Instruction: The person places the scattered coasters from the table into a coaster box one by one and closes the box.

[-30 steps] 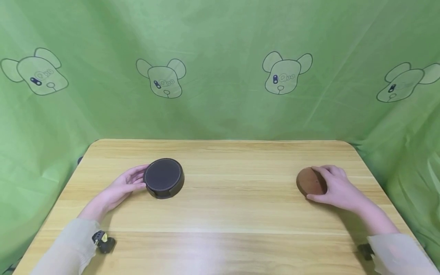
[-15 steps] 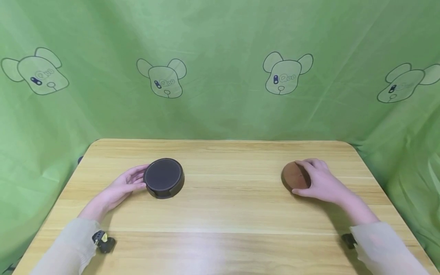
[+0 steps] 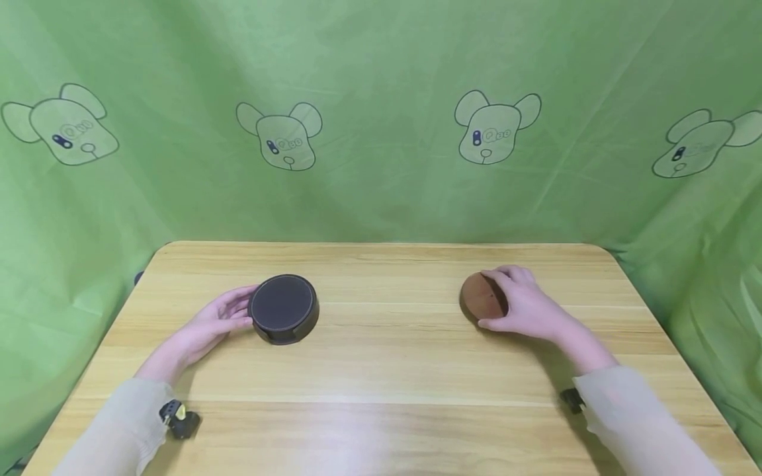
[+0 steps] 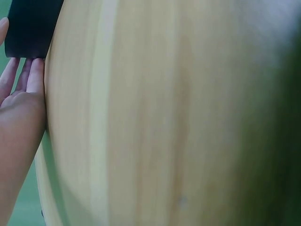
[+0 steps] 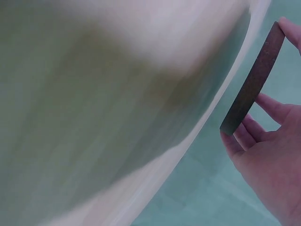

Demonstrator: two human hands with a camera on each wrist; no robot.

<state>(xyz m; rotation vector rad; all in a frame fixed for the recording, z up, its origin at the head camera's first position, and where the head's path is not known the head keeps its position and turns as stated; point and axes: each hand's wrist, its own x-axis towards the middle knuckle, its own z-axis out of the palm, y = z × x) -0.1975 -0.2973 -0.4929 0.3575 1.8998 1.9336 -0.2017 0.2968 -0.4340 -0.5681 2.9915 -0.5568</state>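
Note:
On the left of the table in the head view stands a round black coaster holder (image 3: 284, 309) with light stitching round its top and a notch in the front wall. My left hand (image 3: 211, 325) lies against its left side, thumb near the front and fingers touching further back. The left wrist view shows straight fingertips at the edge of the holder (image 4: 32, 29). My right hand (image 3: 530, 307) grips a round brown wooden coaster (image 3: 479, 297) by its edge, thumb in front and fingers behind. Edge-on, the coaster (image 5: 254, 77) looks thick and dark in the right wrist view.
A light wood-grain table (image 3: 381, 370) bears both things. Green cloth (image 3: 381, 198) with printed bear heads hangs behind it and at both sides. Small black wrist cameras sit at the left sleeve (image 3: 119, 423) and the right sleeve (image 3: 631, 410).
My right hand has carried the wooden coaster left and slightly toward the back of the table. My left hand and the black holder have stayed in place.

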